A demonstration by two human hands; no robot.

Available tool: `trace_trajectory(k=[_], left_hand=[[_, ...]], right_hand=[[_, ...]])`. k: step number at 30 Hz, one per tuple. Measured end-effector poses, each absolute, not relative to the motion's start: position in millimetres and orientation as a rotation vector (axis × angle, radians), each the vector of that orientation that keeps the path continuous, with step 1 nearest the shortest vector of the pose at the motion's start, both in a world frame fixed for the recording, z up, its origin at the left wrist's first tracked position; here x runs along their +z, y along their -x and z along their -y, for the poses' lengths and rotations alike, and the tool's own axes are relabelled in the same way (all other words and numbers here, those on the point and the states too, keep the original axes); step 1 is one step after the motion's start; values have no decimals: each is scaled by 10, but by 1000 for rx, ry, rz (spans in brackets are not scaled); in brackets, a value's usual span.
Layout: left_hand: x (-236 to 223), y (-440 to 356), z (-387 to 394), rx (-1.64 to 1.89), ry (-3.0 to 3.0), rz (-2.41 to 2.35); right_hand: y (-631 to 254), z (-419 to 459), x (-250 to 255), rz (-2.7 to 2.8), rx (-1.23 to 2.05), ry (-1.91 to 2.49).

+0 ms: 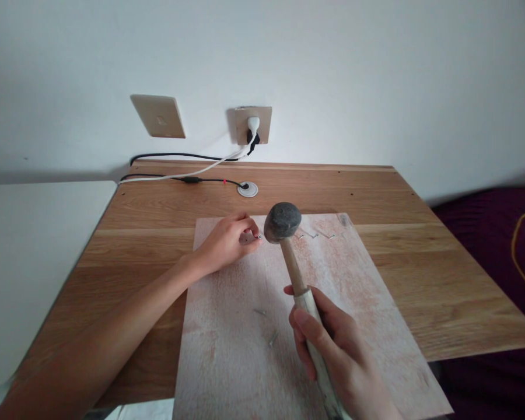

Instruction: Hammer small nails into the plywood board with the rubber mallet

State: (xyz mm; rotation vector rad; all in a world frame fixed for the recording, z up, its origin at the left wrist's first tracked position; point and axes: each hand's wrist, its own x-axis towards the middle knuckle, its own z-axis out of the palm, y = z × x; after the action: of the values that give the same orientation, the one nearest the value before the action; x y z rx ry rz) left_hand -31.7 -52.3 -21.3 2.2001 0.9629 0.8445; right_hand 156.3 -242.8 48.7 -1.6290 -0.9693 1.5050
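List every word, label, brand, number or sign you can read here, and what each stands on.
No readable text anywhere in view.
Mallet and board: no legible lettering.
Switch plate and socket plate: any markings are too small to read.

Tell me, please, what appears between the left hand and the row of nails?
In the head view, the dark mallet head appears between the left hand and the nails.

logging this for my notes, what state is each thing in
Board, flat on table
Mallet, held above the board
Right hand, closed around mallet
Left hand, pinching a nail
Row of nails, set in board, depth unclear
Two loose nails, lying down
White plug, plugged in
Black plug, plugged in
Wall switch, position unclear
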Motion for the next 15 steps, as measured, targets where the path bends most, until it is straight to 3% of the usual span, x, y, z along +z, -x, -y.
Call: trace_trajectory(k=[15], left_hand=[[-193, 312, 521, 853, -2161, -930]], right_hand=[[-1545, 2433, 463, 949, 1514, 1620]])
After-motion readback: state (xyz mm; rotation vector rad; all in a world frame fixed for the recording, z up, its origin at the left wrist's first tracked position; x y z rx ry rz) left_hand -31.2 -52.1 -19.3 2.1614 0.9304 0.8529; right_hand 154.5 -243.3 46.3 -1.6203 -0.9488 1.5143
